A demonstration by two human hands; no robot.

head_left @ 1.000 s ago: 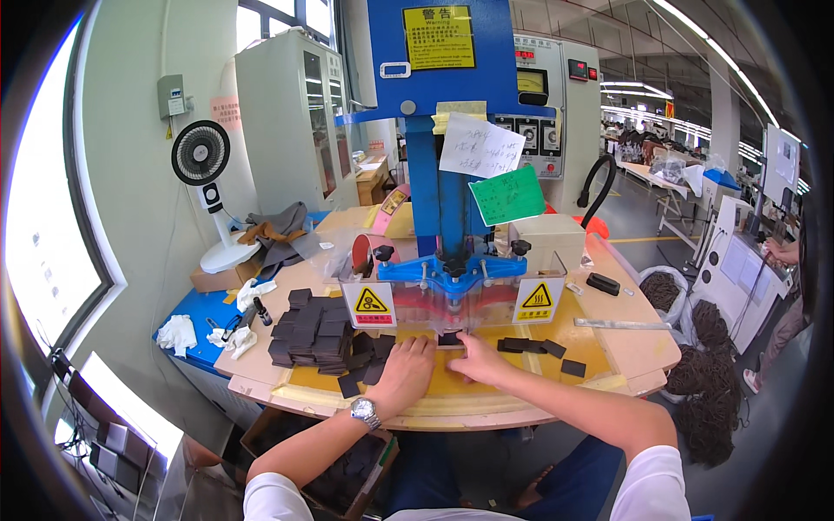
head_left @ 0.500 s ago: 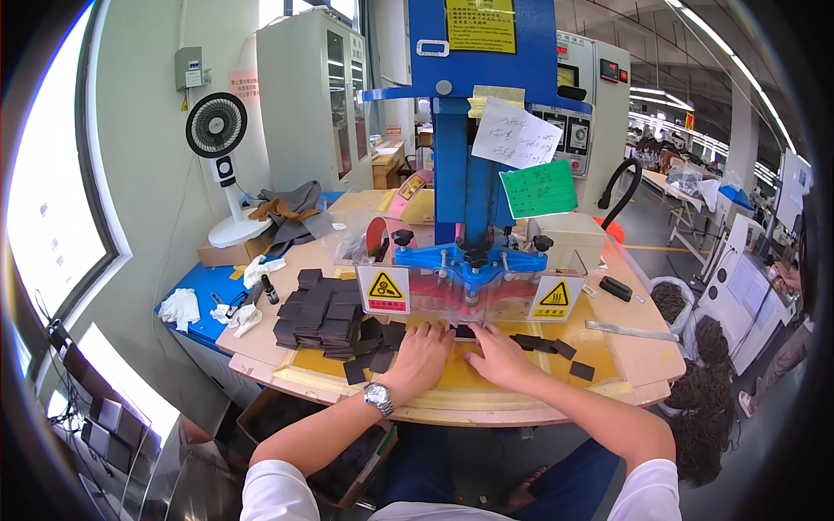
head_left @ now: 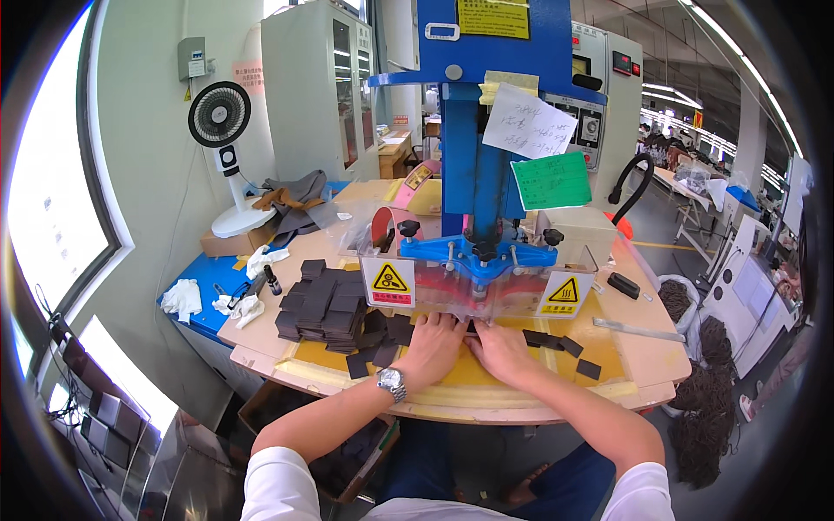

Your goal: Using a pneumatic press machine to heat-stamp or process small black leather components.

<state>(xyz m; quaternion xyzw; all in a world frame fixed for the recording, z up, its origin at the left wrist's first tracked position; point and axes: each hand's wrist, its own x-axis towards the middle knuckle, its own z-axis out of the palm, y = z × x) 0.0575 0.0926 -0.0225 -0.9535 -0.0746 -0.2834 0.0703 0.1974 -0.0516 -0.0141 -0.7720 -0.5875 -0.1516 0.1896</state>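
1. In the head view, a small dark piece (head_left: 472, 328) lies on the table (head_left: 665, 360), near the middle of its front edge, just before the clear guard (head_left: 434, 295) of a blue press (head_left: 458, 174).
2. The left hand (head_left: 434, 349) lies flat-fingered at the piece's left side, fingertips toward the guard; I cannot tell whether they clamp anything.
3. The right hand (head_left: 506, 354) is at its right side, thumb and forefinger near its front; whether they pinch it is hidden.
4. The hands are close together, and a bare strip runs between them and the table's front edge. The guard's lower edge is just beyond their fingertips.
5. Toward the table's left edge, a stack of dark squares (head_left: 323, 300) stands with loose squares (head_left: 382, 340) spread between it and the left hand.
6. Toward the right edge lie a short row of dark pieces (head_left: 543, 339), a single square (head_left: 588, 369) and a metal ruler (head_left: 638, 330); bare surface separates them.
7. Under the front edge, left of centre, a cardboard box (head_left: 373, 466) holds dark pieces.
8. Beyond the right edge, a white bag (head_left: 692, 295) holds dark cord.
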